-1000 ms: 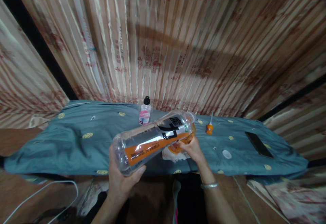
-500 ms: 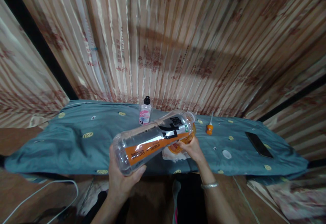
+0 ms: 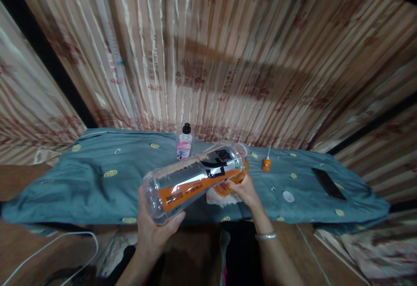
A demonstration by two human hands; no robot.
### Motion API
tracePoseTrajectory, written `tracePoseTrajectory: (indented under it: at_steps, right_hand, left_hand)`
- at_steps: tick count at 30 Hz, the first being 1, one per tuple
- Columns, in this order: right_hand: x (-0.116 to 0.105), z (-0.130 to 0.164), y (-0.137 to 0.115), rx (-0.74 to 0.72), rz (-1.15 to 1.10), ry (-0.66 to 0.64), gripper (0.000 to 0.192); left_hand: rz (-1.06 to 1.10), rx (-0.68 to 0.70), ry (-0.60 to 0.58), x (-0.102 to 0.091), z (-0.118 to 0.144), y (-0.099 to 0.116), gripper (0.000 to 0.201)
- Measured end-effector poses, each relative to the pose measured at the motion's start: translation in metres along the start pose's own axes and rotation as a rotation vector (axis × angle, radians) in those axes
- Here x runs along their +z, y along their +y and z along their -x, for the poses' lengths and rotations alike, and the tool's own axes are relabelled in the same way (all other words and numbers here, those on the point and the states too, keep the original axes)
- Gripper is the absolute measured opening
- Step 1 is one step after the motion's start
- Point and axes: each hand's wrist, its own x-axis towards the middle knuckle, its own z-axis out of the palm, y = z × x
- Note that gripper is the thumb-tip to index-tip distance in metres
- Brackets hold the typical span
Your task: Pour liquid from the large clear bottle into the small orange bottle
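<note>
1. Left hand (image 3: pixel 150 229): below the base end of the large clear bottle (image 3: pixel 192 179); fingers wrapped around the base, grasping it, thumb tip on the near side.
2. Large clear bottle: held on its side above the near edge of the worktop (image 3: pixel 81 182), neck end raised slightly toward the far right; orange-and-black label facing up; appears empty.
3. Right hand (image 3: pixel 243 189): at the neck end of the bottle, fingers curled against an orange object (image 3: pixel 228 187) just under the neck; full grip hidden, exact hold cannot be told. Silver bracelet (image 3: pixel 266 235) on the wrist.
4. White cloth or paper (image 3: pixel 216 198): under the right hand, on the worktop.
5. Worktop: covered in blue-grey patterned fabric.
6. Small bottle with black cap (image 3: pixel 184 143): upright at the far edge, behind the large bottle.
7. Small orange item (image 3: pixel 266 164): right of the bottle neck, apart from it.
8. Dark phone (image 3: pixel 328 183): flat, far right.
9. White cable (image 3: pixel 52 244): lower left, off the worktop.
</note>
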Motion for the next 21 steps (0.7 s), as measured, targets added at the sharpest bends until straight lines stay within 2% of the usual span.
tracePoseTrajectory:
  at_steps: [3, 11, 21]
  right_hand:
    - [0.0004, 0.0004, -0.0015, -0.002, 0.014, 0.005, 0.047]
    - [0.0029, 0.0019, -0.0075, 0.017, 0.037, 0.025, 0.046]
    - [0.0017, 0.0017, -0.0061, 0.021, 0.003, 0.022, 0.045]
  left_hand:
    - [-0.008, -0.009, 0.004, 0.0000, -0.0002, 0.0007, 0.090]
    - [-0.034, 0.004, 0.020, -0.0006, 0.0010, -0.0029, 0.099]
    - [-0.059, 0.017, 0.013, -0.0038, -0.0013, -0.0080, 0.096]
